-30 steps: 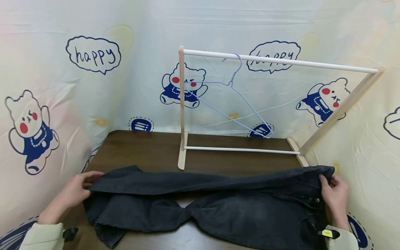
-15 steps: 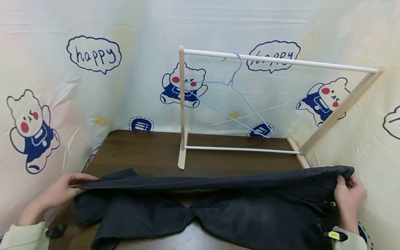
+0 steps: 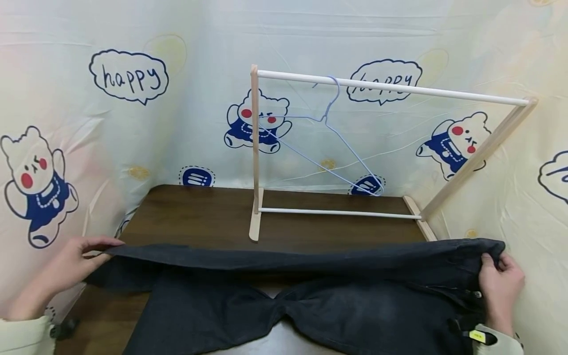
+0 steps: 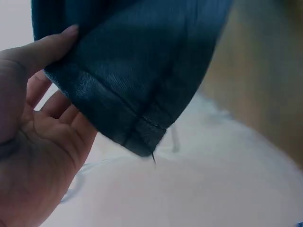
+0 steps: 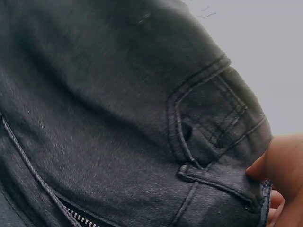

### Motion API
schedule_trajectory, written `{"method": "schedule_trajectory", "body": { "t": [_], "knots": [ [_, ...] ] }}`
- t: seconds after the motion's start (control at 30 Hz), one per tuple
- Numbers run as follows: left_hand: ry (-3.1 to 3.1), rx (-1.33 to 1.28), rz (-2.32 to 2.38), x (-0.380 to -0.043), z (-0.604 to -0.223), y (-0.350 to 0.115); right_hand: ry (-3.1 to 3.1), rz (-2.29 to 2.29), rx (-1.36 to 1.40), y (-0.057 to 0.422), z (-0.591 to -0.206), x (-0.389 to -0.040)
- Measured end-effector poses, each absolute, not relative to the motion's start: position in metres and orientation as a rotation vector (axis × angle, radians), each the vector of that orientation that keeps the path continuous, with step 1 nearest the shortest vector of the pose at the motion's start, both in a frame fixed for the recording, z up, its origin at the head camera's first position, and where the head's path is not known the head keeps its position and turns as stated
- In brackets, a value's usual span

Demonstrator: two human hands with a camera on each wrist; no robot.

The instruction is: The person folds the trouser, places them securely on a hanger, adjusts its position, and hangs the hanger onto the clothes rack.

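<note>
Lower left: left hand pinches trousers at hem; lower right: right hand grips waistband, likely tensioning length.

A head-worn camera looks forward and down over the table, the rack at upper right of center. Close in, the left-wrist camera faces the palm of the left hand and a trouser cuff, shared with the head view's lower left; the right-wrist camera, closer, views the waistband, shared with its lower right.
</note>
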State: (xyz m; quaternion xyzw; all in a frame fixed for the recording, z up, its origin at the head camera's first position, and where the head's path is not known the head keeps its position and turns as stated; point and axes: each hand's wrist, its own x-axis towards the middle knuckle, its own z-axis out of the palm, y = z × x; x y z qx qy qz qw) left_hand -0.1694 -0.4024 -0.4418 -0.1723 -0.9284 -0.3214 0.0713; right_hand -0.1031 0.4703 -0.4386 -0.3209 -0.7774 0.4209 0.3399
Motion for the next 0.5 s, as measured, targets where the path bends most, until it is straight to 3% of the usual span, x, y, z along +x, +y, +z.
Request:
{"method": "schedule_trajectory", "body": {
  "t": [0.3,0.5],
  "knots": [
    [-2.813,-0.502,-0.934,-0.165,-0.498,-0.413,-2.182,1.07,-0.827,0.468,-0.457,-0.113],
    [-2.806,-0.427,-0.837,-0.161,-0.506,-0.422,-2.167,1.026,-0.769,0.466,-0.457,-0.113]
  ]
}}
